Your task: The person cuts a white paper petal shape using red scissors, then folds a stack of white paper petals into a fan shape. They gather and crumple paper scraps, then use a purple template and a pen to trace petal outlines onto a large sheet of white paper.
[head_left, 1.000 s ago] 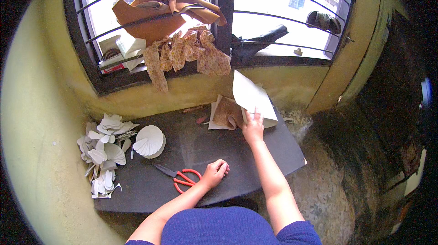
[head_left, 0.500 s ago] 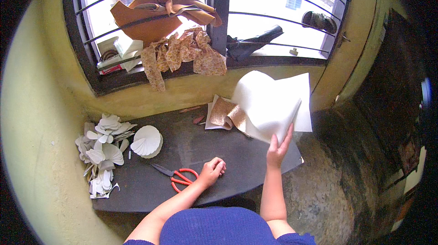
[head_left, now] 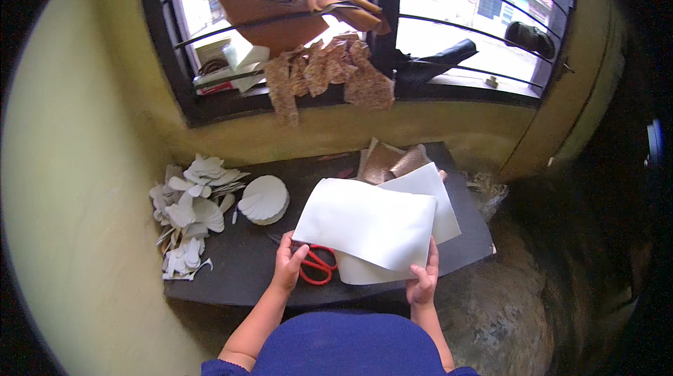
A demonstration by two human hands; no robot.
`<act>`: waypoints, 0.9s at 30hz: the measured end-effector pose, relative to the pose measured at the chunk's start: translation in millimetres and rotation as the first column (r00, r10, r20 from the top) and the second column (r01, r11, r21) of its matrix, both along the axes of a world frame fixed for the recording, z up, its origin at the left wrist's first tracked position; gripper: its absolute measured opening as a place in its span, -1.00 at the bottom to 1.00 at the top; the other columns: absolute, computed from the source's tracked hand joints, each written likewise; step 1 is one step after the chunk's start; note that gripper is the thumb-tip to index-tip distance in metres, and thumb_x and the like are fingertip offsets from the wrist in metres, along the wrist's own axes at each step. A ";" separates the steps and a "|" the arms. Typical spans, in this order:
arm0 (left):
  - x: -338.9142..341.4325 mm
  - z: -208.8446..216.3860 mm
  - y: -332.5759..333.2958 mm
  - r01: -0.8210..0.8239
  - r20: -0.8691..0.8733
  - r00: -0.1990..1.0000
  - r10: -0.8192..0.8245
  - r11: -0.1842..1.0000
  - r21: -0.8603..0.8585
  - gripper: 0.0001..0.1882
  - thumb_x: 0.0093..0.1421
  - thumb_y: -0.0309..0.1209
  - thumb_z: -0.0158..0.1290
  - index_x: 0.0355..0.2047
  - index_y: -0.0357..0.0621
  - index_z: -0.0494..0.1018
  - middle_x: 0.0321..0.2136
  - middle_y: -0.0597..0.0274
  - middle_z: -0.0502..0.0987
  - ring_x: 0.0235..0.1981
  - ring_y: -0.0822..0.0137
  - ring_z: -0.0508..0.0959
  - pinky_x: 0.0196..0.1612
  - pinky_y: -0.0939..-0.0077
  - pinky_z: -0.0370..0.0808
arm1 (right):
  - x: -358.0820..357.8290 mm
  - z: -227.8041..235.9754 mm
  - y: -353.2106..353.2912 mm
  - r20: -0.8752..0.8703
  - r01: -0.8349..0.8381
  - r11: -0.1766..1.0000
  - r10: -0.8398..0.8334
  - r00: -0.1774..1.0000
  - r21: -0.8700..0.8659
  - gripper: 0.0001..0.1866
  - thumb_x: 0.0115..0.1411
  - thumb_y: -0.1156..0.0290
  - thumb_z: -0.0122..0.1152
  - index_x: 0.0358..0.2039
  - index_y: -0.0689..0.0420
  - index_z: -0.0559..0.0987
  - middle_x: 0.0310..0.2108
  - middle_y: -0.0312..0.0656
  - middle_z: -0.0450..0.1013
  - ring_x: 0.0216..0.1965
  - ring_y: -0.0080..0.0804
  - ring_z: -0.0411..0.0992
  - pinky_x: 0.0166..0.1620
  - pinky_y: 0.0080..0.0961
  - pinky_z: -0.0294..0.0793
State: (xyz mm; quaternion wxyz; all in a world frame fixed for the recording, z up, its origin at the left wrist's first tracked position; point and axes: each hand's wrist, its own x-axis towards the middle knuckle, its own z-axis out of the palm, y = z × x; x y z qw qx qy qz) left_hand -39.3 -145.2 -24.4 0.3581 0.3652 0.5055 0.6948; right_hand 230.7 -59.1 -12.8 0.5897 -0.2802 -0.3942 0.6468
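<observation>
Bearings are taken from the middle of the white sheets (head_left: 368, 222), with 12 o'clock toward the window. The sheets lie above the near-middle part of the dark table (head_left: 235, 264), overlapping and fanned, one layer showing at 2 o'clock. Whether they are separate pieces or one folded piece cannot be told.

Right hand (head_left: 422, 288), 4 to 5 o'clock: thumb on top, fingers at the edge, pinching the near right corner. Left hand (head_left: 286, 269), 8 o'clock: thumb and fingers slightly parted at the left corner; whether they press on it cannot be told.

Red-handled scissors (head_left: 327, 276) lie at 8 o'clock, beside the left hand, blades largely hidden. A round stack of white cutouts (head_left: 265, 201) stands between 9 and 10 o'clock; a loose heap of white pieces (head_left: 193, 215) lies at 9. Brown material (head_left: 382, 163) sits at 12, partly covered.

Assessment: the step in hand appears to be two-handed handling of the sheets. The next move calls for a secure hold at both corners and care around the scissors.
</observation>
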 end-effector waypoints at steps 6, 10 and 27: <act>-26.6 4.3 -33.5 -0.080 0.087 0.991 0.106 0.962 -0.261 -0.74 0.23 -0.20 0.08 -0.36 -0.15 0.42 -0.47 0.39 0.48 -0.44 0.58 0.42 -0.37 0.65 0.34 | -21.6 0.4 -1.5 0.152 -0.132 0.983 0.112 0.982 0.127 -0.20 -0.12 0.43 0.03 0.24 0.27 0.17 0.20 -0.03 0.18 0.22 -0.20 0.15 0.28 -0.31 0.03; -26.4 2.5 -53.6 -0.107 0.052 0.990 0.128 0.947 -0.302 -0.72 0.23 -0.21 0.10 -0.27 -0.19 0.46 -0.43 0.36 0.51 -0.43 0.58 0.43 -0.35 0.65 0.35 | -22.2 5.8 5.3 0.096 -0.143 0.973 0.127 0.987 0.183 -0.45 0.16 0.39 0.02 0.16 0.35 0.29 0.12 -0.01 0.30 0.12 -0.26 0.28 0.23 -0.37 0.13; -27.2 7.0 -78.4 -0.037 0.064 0.997 0.053 0.972 -0.230 -0.66 0.26 -0.29 0.07 -0.08 -0.30 0.44 -0.33 0.24 0.57 -0.38 0.47 0.53 -0.27 0.57 0.47 | -23.6 36.1 22.4 0.375 -0.087 0.977 0.009 0.927 0.192 -0.71 0.33 0.32 0.05 -0.21 0.34 0.55 -0.35 -0.31 0.51 -0.34 -0.66 0.38 -0.27 -0.69 0.36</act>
